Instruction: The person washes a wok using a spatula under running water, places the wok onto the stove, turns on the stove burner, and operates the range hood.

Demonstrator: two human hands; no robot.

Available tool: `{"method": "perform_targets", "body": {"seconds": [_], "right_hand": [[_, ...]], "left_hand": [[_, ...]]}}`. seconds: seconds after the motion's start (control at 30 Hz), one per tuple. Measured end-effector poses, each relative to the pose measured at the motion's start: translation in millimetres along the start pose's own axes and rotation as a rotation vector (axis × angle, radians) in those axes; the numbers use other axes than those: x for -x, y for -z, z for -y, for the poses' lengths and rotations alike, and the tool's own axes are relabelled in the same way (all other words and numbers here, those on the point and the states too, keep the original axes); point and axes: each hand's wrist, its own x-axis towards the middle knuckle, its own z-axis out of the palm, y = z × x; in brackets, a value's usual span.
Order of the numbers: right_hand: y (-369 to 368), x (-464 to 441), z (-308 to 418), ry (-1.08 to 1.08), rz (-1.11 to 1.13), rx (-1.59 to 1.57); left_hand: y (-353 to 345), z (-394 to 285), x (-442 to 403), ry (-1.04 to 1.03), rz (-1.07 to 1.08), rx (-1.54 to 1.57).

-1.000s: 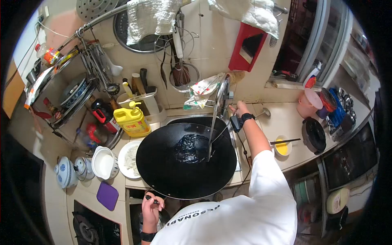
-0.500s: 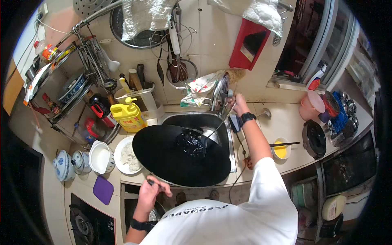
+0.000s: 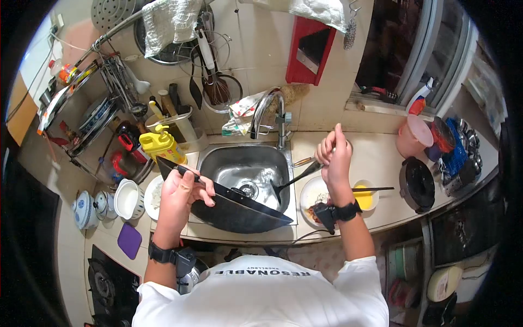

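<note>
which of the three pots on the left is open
The white pot with dark spots, the rightmost of the three: its inside shows, while the blue-and-white pot and the small pale pot between them wear lids.

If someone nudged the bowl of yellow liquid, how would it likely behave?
The bowl would probably slide rather than roll, being upright on the counter. Its yellow liquid might slosh, as the top is open. The chopsticks jut past the rim, so could shift.
</note>
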Motion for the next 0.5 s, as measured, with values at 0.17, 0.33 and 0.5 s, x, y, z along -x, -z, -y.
{"method": "perform_targets", "body": {"seconds": [0.17, 0.33, 0.5], "right_hand": [[-2, 9, 1, 0.024, 0.238, -0.168], [-26, 17, -2, 0.077, 0.362, -0.152], [-32, 9, -17, -0.007, 0.524, -0.196]], "left_hand": [[0, 7, 42, -0.023, -0.143, 0.065], [-3, 21, 120, 0.020, -0.471, 0.193], [0, 58, 195, 0.089, -0.789, 0.169]]}}
